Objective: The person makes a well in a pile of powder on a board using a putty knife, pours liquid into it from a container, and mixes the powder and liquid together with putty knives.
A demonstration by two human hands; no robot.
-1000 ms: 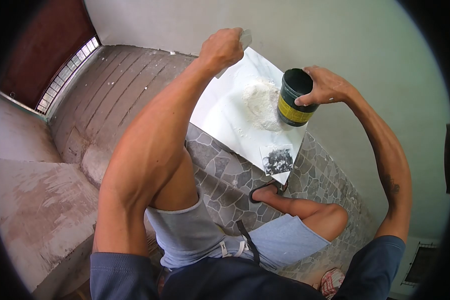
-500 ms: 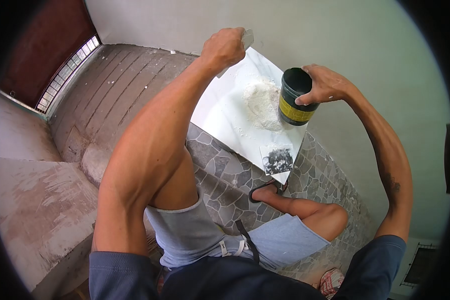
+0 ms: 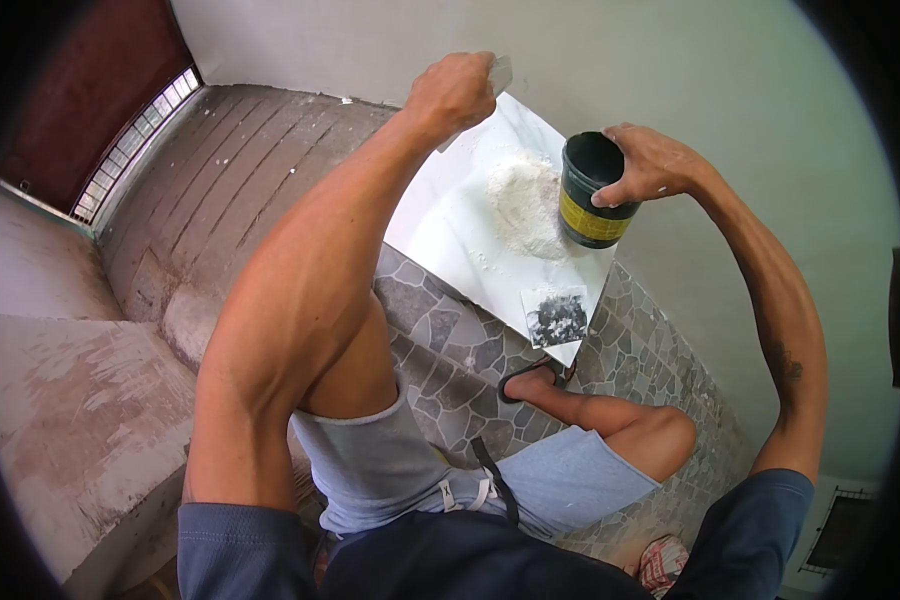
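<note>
My left hand [image 3: 452, 98] is closed round a pale, translucent flat piece [image 3: 501, 74] over the far end of a white marbled slab [image 3: 435, 222]. Most of that piece is hidden by my fist. My right hand [image 3: 656, 165] grips the rim of a dark green bucket [image 3: 592, 186] with a yellow band, its thumb on the near side. The bucket's inside looks dark. Just left of it, a mound of white powder [image 3: 522, 205] is spread on the slab. Towards the slab's near corner lies a small square plate [image 3: 556, 318], dark with white patches.
A pale wall [image 3: 730, 90] runs along the far side of the slab. Stone-patterned tiles [image 3: 440, 330] cover the floor beneath. On the left are grooved concrete floor [image 3: 240, 170], a rough concrete ledge [image 3: 80, 420] and a dark red panel [image 3: 90, 90]. My sandalled foot [image 3: 530, 384] is near the slab's corner.
</note>
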